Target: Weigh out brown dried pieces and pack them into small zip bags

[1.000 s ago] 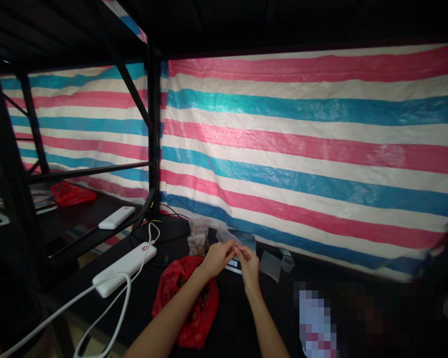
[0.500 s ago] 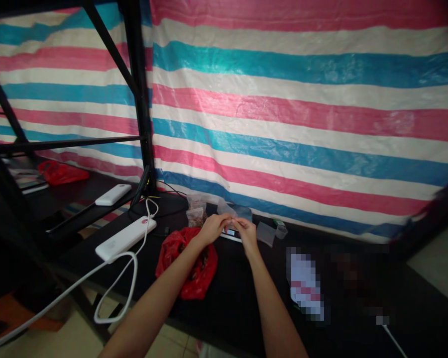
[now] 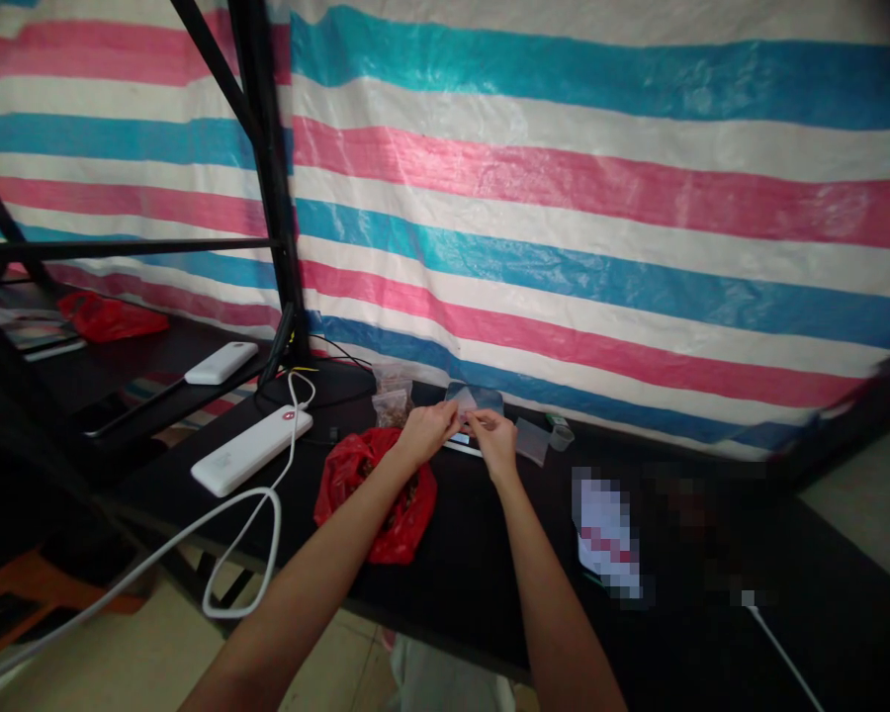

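My left hand (image 3: 428, 433) and my right hand (image 3: 495, 442) are close together, both with pinched fingers, on a small clear plastic bag (image 3: 465, 399). They hold it just over a small digital scale (image 3: 462, 444), whose lit display shows between them. The bag's contents are too small to make out. Under my left forearm lies an open red plastic bag (image 3: 407, 524) with small brown pieces inside. Filled clear zip bags (image 3: 392, 408) stand behind my left hand. To the right of my right hand lies a flat clear bag (image 3: 532, 442), with a small clear cup (image 3: 562, 436) beside it.
A white power bank (image 3: 248, 455) with a looping white cable (image 3: 273, 554) lies at the left on the black table (image 3: 475, 583). A blurred, phone-like object (image 3: 608, 534) is at the right. Behind stand a black metal frame (image 3: 271, 198) and a striped plastic sheet (image 3: 564, 198).
My view has tilted slightly downward, so the table sits higher in the picture. Both hands stay over the scale, and the small bag between them has shifted a little.
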Demonstrator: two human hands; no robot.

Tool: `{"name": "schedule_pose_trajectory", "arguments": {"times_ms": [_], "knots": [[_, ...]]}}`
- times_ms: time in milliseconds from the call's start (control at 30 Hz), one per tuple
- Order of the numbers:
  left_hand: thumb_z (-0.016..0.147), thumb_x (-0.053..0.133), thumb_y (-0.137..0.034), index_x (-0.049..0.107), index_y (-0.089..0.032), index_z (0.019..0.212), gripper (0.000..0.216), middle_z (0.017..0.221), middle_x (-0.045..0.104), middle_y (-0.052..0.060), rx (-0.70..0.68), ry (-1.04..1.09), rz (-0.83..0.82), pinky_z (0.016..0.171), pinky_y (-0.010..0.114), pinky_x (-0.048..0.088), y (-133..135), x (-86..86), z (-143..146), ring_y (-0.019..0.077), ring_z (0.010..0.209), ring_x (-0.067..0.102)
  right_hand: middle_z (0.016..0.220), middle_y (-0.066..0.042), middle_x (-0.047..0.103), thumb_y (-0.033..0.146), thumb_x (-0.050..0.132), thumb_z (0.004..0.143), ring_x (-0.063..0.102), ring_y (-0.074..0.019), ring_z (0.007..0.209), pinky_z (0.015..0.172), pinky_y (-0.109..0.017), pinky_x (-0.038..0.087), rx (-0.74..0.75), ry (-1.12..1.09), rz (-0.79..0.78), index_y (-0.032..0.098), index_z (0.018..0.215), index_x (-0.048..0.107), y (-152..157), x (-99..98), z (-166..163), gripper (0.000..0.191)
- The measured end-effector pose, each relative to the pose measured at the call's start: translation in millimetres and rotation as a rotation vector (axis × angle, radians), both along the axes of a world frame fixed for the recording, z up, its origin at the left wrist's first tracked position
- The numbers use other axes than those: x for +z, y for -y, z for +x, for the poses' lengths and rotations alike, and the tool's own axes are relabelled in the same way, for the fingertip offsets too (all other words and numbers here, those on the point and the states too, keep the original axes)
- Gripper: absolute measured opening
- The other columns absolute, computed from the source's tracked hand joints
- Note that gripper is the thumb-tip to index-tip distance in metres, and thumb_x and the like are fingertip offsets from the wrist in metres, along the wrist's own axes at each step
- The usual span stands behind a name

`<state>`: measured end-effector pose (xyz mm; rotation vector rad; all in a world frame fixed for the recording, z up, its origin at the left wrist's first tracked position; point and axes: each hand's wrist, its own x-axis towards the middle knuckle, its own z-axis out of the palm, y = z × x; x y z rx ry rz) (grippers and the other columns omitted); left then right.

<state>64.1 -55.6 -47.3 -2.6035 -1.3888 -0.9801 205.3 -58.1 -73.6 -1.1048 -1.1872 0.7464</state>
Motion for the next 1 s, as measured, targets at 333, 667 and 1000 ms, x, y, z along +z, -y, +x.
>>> {"name": "schedule_pose_trajectory", "arguments": {"times_ms": [333,667,1000], "knots": [[0.085,0.041,-0.035,0.045,-0.019,0.092,0.018,0.087,0.059,0.003,0.081,-0.106,0.008,0.057,0.023,0.039,7.0,5.6,0.7,0.0169,0.074,0.059,0.065,0.002,0.067,0.037,0.054,0.074,0.065,-0.0163,0.063,0.060,-0.024,0.045,-0.256,0.627,0.061,0.024,0.077,0.063,16.7,11.6,-12.5,0.016],[0.079,0.042,-0.016,0.047,-0.017,0.096,0.018,0.091,0.058,0.006,0.066,-0.052,0.156,0.071,0.029,0.043,8.3,5.4,1.4,0.0203,0.087,0.056,0.076,0.001,0.070,0.038,0.056,0.071,0.064,-0.0160,0.065,0.058,-0.024,0.045,-0.406,0.482,-0.059,0.024,0.079,0.063,12.1,6.9,-5.9,0.017],[0.083,0.040,-0.027,0.028,-0.015,0.131,0.052,0.129,0.043,0.010,-0.336,-0.134,0.181,0.109,0.043,0.010,3.6,4.3,-5.9,0.0212,0.123,0.033,0.073,-0.004,0.070,0.038,0.063,0.061,0.063,-0.0178,0.059,0.054,-0.027,0.049,-0.109,0.109,-0.061,0.017,0.077,0.070,-2.3,-4.1,-3.4,0.028]]}}
